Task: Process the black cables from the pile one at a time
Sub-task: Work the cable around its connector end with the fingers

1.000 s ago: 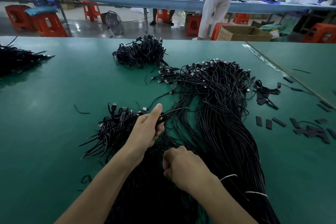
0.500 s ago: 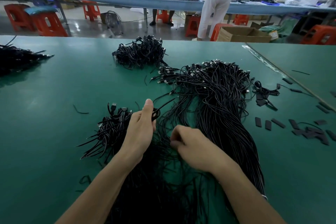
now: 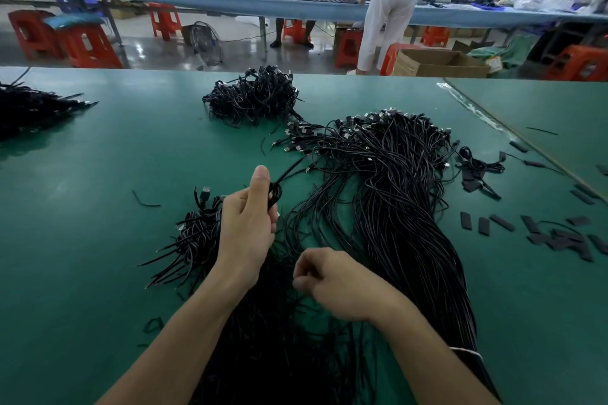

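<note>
A long pile of loose black cables (image 3: pixel 401 207) runs from mid-table toward me on the green table (image 3: pixel 98 240). My left hand (image 3: pixel 246 223) grips a coiled loop of one black cable (image 3: pixel 274 196), thumb raised, and the cable's free end stretches up-right toward the pile. My right hand (image 3: pixel 332 279) is curled below it, over the near part of the pile; its fingertips seem to pinch a thin cable strand, but this is hard to see. A small heap of coiled cables (image 3: pixel 197 233) lies just left of my left hand.
Another bundle of coiled cables (image 3: pixel 253 95) sits at the far middle, and a dark cable heap (image 3: pixel 29 108) at the far left edge. Several small black strips (image 3: pixel 559 233) are scattered on the right. A person (image 3: pixel 391 3) stands at a blue bench beyond the table.
My left hand has lifted slightly away from me with the cable loop. My right hand has pulled back toward me and a little to the right.
</note>
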Tool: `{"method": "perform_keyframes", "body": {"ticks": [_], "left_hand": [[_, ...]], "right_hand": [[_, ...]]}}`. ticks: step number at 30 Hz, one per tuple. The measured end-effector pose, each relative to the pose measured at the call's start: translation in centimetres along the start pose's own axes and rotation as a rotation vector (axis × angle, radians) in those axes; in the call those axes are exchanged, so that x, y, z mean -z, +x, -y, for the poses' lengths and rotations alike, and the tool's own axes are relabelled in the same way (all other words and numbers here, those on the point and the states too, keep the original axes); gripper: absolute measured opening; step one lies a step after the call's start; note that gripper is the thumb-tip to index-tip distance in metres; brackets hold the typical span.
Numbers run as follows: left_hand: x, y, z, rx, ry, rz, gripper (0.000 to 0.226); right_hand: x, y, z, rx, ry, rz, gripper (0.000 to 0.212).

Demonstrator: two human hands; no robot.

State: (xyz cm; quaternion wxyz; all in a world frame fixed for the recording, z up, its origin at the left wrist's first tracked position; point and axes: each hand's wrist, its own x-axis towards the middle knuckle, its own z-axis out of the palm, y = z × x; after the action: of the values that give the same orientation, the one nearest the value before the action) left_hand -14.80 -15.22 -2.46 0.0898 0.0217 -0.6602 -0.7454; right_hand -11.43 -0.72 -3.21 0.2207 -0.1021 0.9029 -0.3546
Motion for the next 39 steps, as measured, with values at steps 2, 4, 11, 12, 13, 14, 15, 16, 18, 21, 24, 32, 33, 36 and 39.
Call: {"method": "perform_keyframes", "body": {"ticks": [2, 4, 11, 12, 13, 14, 15, 16, 18, 21, 24, 32, 33, 36, 39], "left_hand": [[0.2, 0.1, -0.1, -0.001, 0.022, 0.002, 0.064], [0.4, 0.1, 0.0, 0.010, 0.072, 0.020, 0.062], [-0.8, -1.0, 0.2, -0.007, 0.227, 0.142, 0.060], [-1.0, -1.2, 0.1, -0.018, 0.233, 0.174, 0.058], [-1.2, -1.3, 0.1, -0.031, 0.235, 0.200, 0.055], [-1.3, -1.4, 0.1, -0.039, 0.230, 0.215, 0.050], [-1.4, -1.4, 0.1, -0.039, 0.212, 0.217, 0.043], [-1.4, -1.5, 0.1, -0.033, 0.187, 0.217, 0.037], [-1.3, -1.5, 0.1, -0.018, 0.157, 0.222, 0.027], [-1.2, -1.4, 0.2, -0.005, 0.132, 0.219, 0.020], [-1.2, -1.1, 0.0, -0.033, 0.121, 0.194, 0.032], [-1.4, -1.1, -0.2, 0.001, 0.007, 0.144, 0.061], [-1.5, -1.2, -0.3, -0.022, -0.004, 0.144, 0.059], [-1.7, -1.3, -0.4, -0.075, -0.015, 0.119, 0.056], [-1.7, -1.2, -0.3, -0.064, 0.004, 0.081, 0.054]], "right_hand": [[0.1, 0.3, -0.2, 0.016, 0.052, -0.093, 0.010], [0.5, 0.5, -0.1, 0.040, 0.179, -0.220, 0.010], [1.1, 1.0, 0.9, 0.232, 0.535, -0.573, 0.015], [1.1, 1.0, 1.1, 0.256, 0.530, -0.584, 0.015], [1.2, 0.9, 1.2, 0.270, 0.518, -0.593, 0.015], [1.3, 0.8, 1.3, 0.271, 0.504, -0.604, 0.016], [1.4, 0.7, 1.4, 0.263, 0.489, -0.616, 0.015], [1.5, 0.7, 1.3, 0.246, 0.475, -0.629, 0.015], [1.8, 0.5, 1.2, 0.216, 0.446, -0.636, 0.013], [2.1, 0.0, 1.5, 0.256, 0.340, -0.612, 0.015], [2.3, -0.6, 2.2, 0.311, 0.178, -0.608, 0.019], [2.2, -1.0, 3.1, 0.299, 0.235, -0.691, 0.010], [2.1, -1.0, 3.1, 0.287, 0.225, -0.701, 0.009], [1.5, -1.0, 3.1, 0.297, 0.153, -0.698, 0.013], [0.6, -0.9, 3.2, 0.296, 0.072, -0.662, 0.013]]}}
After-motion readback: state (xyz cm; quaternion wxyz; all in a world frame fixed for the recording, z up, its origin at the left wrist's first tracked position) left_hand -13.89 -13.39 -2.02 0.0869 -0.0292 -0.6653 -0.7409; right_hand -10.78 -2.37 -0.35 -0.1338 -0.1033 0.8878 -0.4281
